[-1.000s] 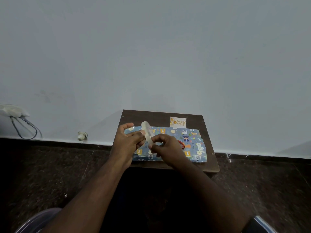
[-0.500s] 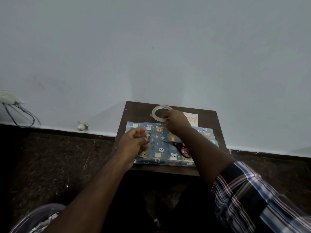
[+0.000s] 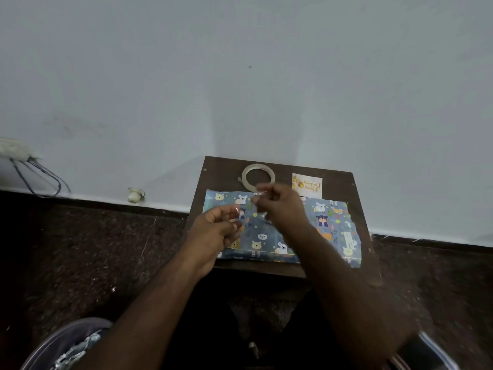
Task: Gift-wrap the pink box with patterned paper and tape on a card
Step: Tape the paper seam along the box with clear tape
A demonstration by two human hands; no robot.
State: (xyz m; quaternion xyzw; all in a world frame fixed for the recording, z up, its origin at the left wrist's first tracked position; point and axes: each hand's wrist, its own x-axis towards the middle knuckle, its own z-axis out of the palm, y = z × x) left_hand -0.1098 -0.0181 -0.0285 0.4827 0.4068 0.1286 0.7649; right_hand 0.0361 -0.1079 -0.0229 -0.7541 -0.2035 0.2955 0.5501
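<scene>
The blue animal-patterned wrapping paper [image 3: 269, 236] lies over the box on the small dark table [image 3: 221, 172]; no pink shows. My left hand [image 3: 214, 231] hovers over the paper's left end, thumb and fingers pinching a short strip of clear tape [image 3: 236, 209] that glints. My right hand [image 3: 280, 206] is over the paper's middle, blurred, with its fingertips close to my left hand. The tape roll [image 3: 258, 176] lies flat at the table's back edge. The small white greeting card [image 3: 307, 185] lies to the right of the roll.
The table stands against a pale wall, with dark speckled floor on both sides. A wall socket with hanging cables [image 3: 29, 169] is at the far left, and a small white fitting [image 3: 135, 195] sits at the skirting. My right arm covers the paper's front middle.
My right hand set the tape roll down at the back of the table and drew back toward my left hand. My left hand stayed over the paper's left end.
</scene>
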